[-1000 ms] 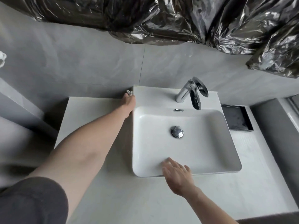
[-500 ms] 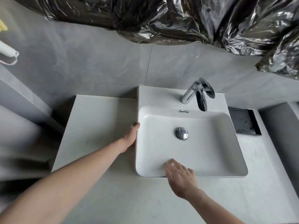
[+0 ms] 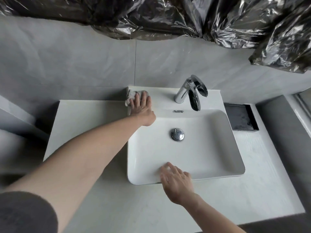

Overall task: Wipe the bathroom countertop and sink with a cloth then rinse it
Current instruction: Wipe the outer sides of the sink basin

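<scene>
Left hand (image 3: 141, 105): flat, fingers spread and pressed down on the cloth, arm reaching across the tabletop to the sink's back left corner.
Cloth (image 3: 133, 95): small, pale, crumpled; lies on the sink's rear ledge at that corner, mostly under the left hand's fingers, its far and left edges showing past the fingertips.
Right hand (image 3: 175, 179): open, holding nothing; fingers loosely spread and resting over the sink's front rim, well apart from the cloth.
Sink (image 3: 235, 172): white rectangular basin standing on the tabletop; chrome drain plug (image 3: 177, 134) in the middle of the bowl, overflow slot (image 3: 178, 111) on the back wall.
Faucet (image 3: 190, 91): chrome, on the rear ledge to the right of the left hand, spout over the bowl; no water visible.
Tabletop (image 3: 87, 118): pale stone, bare on the left of the sink.
Tray (image 3: 240, 117): dark, shallow, just beside the sink's right edge.
Plastic sheeting (image 3: 168, 15): dark, crinkled, hanging above the grey wall.
</scene>
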A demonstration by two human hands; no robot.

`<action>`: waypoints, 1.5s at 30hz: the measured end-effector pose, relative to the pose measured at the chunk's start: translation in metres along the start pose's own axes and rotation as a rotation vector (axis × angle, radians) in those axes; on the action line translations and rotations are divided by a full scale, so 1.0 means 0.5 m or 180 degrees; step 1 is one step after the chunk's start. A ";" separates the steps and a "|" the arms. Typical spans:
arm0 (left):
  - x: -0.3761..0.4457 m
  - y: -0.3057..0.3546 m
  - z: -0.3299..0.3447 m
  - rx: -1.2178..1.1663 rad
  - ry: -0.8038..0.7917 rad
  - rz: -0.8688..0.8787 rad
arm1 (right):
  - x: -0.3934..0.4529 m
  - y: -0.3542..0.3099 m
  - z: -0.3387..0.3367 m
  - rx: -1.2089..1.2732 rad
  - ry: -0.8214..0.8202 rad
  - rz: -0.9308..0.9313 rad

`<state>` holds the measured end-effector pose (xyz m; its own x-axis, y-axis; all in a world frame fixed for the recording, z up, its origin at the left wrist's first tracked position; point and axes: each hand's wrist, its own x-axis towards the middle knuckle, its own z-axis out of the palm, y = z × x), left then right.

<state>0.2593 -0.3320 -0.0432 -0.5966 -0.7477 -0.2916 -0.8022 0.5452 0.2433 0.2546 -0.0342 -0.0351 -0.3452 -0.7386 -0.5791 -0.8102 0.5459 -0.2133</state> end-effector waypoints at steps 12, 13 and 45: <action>0.067 0.071 -0.003 0.0196 0.0086 0.1481 | 0.004 0.007 0.012 0.0075 0.0196 -0.0005; 0.071 0.050 -0.007 0.0153 0.0151 0.1432 | 0.004 0.007 0.012 0.0070 0.0217 -0.0002; 0.101 -0.156 -0.026 -0.2993 -0.0041 -0.1357 | 0.004 -0.001 0.003 -0.0046 0.0032 0.0038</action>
<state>0.2922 -0.4175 -0.0649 -0.2715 -0.8022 -0.5318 -0.6083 -0.2852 0.7407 0.2553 -0.0352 -0.0372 -0.3597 -0.7360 -0.5735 -0.8127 0.5491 -0.1949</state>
